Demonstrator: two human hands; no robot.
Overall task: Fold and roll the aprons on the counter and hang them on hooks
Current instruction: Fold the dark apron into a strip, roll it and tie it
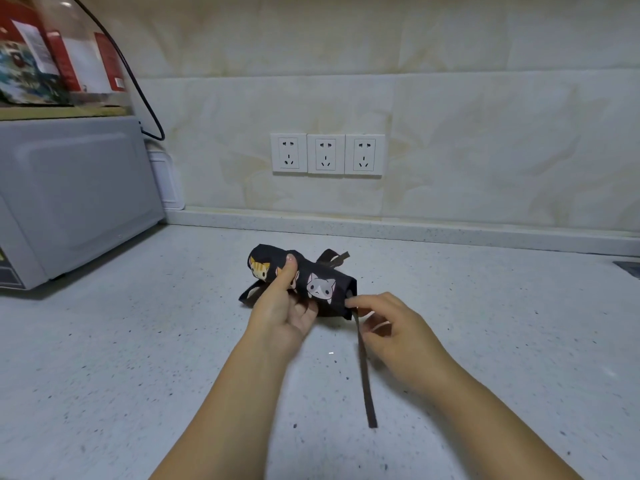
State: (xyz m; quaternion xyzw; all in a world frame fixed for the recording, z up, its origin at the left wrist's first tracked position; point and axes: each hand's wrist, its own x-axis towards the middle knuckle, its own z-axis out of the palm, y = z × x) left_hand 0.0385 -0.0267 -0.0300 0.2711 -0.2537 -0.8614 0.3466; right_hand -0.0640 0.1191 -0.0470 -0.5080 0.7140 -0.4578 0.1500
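In the left hand's [281, 311] fingers [307, 310], rolled apron [320, 285].

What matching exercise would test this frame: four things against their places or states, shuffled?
Things:
1. rolled apron
2. apron strap
3. microwave
4. sockets

Places or states:
A. set in the wall behind the counter
B. pinched by the right hand, trailing toward the camera
C. gripped by the left hand
D. standing at the counter's left end

Pairs: 1-C, 2-B, 3-D, 4-A.
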